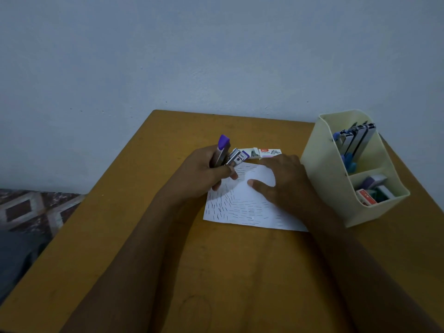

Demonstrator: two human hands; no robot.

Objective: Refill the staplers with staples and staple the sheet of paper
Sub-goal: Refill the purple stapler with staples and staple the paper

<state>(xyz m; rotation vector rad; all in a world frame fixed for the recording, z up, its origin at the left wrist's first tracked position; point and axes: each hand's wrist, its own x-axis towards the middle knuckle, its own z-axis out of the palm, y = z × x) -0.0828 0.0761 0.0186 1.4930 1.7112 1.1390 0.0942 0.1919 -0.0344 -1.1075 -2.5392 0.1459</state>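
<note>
On the wooden table (168,260), the left hand (204,174) grips a purple stapler (224,152), fingers curled round its metal body, its two halves spread apart over the far left corner of the sheet of paper (242,207). A staple box (270,152) lies just behind the sheet. The right hand (283,181) presses flat on the paper with fingers extended, and a cream organizer (322,183) at the right holds more staplers (358,140)
</note>
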